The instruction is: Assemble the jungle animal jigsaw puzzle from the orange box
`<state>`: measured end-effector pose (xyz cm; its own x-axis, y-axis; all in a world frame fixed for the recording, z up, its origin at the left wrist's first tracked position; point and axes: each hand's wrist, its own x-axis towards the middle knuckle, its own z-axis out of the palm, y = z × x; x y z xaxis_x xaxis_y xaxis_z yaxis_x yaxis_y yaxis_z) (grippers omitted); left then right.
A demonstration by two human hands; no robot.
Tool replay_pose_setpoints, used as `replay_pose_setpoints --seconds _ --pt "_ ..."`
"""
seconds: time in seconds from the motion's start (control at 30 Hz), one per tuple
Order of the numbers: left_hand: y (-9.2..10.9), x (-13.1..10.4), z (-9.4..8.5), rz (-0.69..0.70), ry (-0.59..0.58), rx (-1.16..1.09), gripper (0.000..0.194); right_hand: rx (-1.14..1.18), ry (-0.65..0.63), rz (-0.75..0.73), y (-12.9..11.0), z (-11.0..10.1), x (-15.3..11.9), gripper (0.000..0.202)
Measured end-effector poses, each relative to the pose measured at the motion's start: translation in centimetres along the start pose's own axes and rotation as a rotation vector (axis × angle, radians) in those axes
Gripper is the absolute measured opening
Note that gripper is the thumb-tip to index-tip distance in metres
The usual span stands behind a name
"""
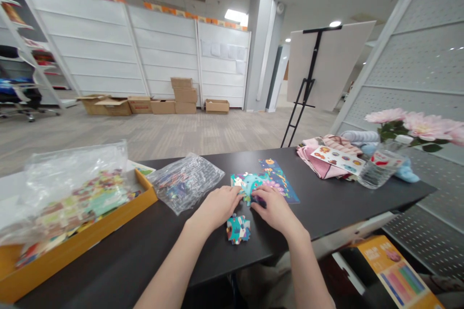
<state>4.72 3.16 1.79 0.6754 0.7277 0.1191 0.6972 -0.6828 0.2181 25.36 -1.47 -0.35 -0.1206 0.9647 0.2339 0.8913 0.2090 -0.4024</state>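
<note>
On tbl (pixel 174 246) | both hands (pixel 247 203) on pzl pcs (pixel 250 186), fingertips part-hidden, grip unclear | box (pixel 83 236) L edge cut off

Table (pixel 159 251), black; box (pixel 90 241), orange-yellow; puzzle (pixel 253 184), teal on dark blue; flowers (pixel 422 124), pale pink; easel (pixel 307 79), black; cloth (pixel 319 161), pink.

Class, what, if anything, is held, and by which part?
Left hand and right hand touch the near side of the flat turquoise jigsaw; actual holding cannot be told.
</note>
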Motion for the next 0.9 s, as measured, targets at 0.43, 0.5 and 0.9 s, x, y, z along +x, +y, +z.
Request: replay_pose_setpoints --seconds 0.43,0.5,0.9 --pt "-1.0 -0.1 0.3 0.038 0.033 -0.106 0.027 0.253 0.078 -0.057 -2.3 1.5 1.5 0.028" --pt "-1.1 -0.2 0.3 0.021 0.033 -0.148 0.029 0.279 0.100 -0.058 -2.4 1.4 1.6 0.023" --pt "-1.4 -1.6 -2.3 0.026 0.093 -0.415 0.051 0.588 0.229 0.039 -1.5 0.8 1.7 0.031"
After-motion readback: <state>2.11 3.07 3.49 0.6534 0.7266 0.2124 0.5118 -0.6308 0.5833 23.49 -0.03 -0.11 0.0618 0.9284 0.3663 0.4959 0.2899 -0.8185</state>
